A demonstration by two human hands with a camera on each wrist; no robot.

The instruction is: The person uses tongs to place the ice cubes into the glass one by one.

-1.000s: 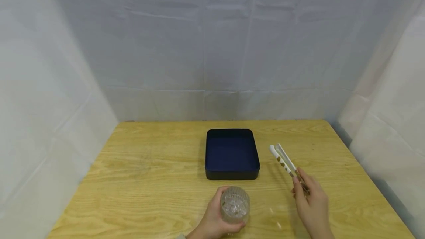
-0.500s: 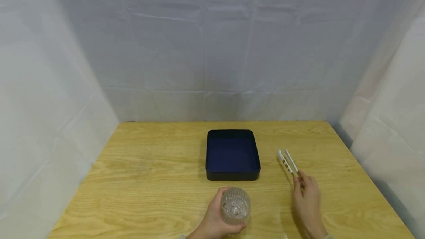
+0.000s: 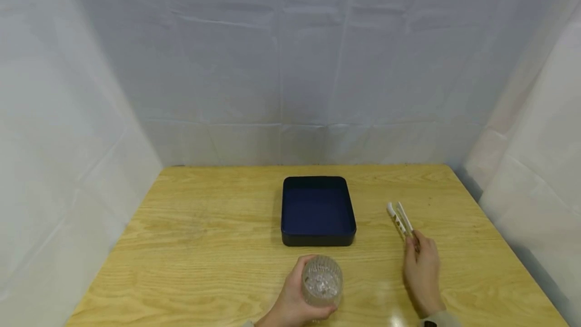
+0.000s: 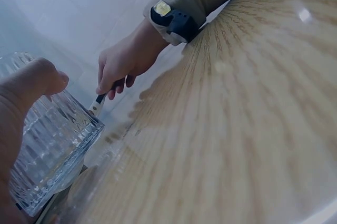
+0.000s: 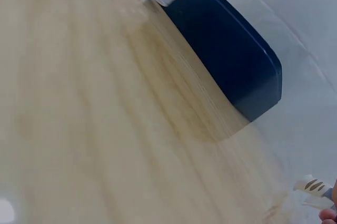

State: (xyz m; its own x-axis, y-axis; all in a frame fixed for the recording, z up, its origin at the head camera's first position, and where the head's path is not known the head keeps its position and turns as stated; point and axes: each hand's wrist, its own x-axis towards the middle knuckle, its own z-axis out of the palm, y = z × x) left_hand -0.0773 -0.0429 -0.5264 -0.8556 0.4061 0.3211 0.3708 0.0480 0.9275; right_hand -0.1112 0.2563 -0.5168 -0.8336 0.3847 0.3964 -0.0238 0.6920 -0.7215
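Note:
My left hand (image 3: 292, 296) grips a clear ribbed glass (image 3: 322, 277), thumb and fingers curled round its sides near the table's front. In the left wrist view the same glass (image 4: 50, 139) fills the lower left. To the right, my right hand (image 3: 423, 271) holds a pair of tongs (image 3: 397, 220), pinched near the hinge end. The tongs' arms are white with brown patches, a little apart, and point toward the back of the table. Only the patterned tips of the tongs (image 5: 314, 186) and some fingers show in the right wrist view.
A square dark blue tray (image 3: 318, 240) with raised walls stands behind the glass, left of the tongs. All of it rests on a wood-grain table (image 3: 195, 246). White sheeting (image 3: 299, 64) hangs behind and at both sides.
My right hand has moved the tongs right and down toward the tabletop, away from the tray. The left hand and the glass have stayed in place.

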